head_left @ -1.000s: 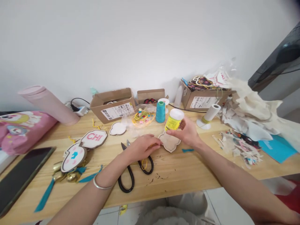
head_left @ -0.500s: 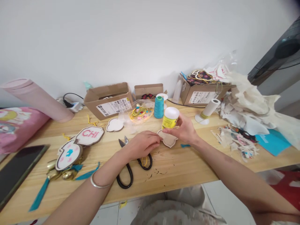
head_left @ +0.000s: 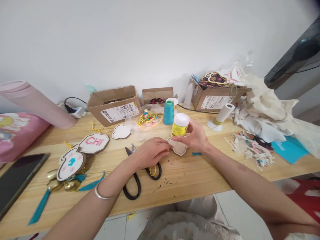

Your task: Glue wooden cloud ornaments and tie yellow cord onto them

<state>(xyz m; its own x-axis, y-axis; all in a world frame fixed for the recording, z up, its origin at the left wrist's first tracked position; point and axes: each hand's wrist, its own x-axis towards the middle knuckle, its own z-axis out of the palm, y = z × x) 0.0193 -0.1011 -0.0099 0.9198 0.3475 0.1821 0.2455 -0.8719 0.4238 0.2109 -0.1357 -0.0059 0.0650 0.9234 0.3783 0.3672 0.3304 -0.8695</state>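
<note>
My right hand [head_left: 197,136] is wrapped around a white-lidded jar [head_left: 180,125] with a yellow label. The jar is upright over a small cloud-shaped piece [head_left: 179,148] with a plain beige face; whether they touch I cannot tell. At that piece's left edge are the fingertips of my left hand [head_left: 155,150], bent and close together, with the thumb side low. Partly under my left hand lies a pair of black-handled scissors [head_left: 132,186], blades pointing away. A teal thread spool [head_left: 168,113] stands just behind the jar.
Finished-looking embroidered pieces [head_left: 94,144] with brass bells and teal tassels [head_left: 40,206] lie left, beside a phone [head_left: 20,180]. Cardboard boxes [head_left: 117,113] line the wall. A bag of yellow cords [head_left: 149,120] sits mid-table. Fabric scraps [head_left: 262,106] pile up at right.
The camera view has shifted slightly, so the scene sits a little further left. Both hands keep nearly the same places, the right one still on the jar.
</note>
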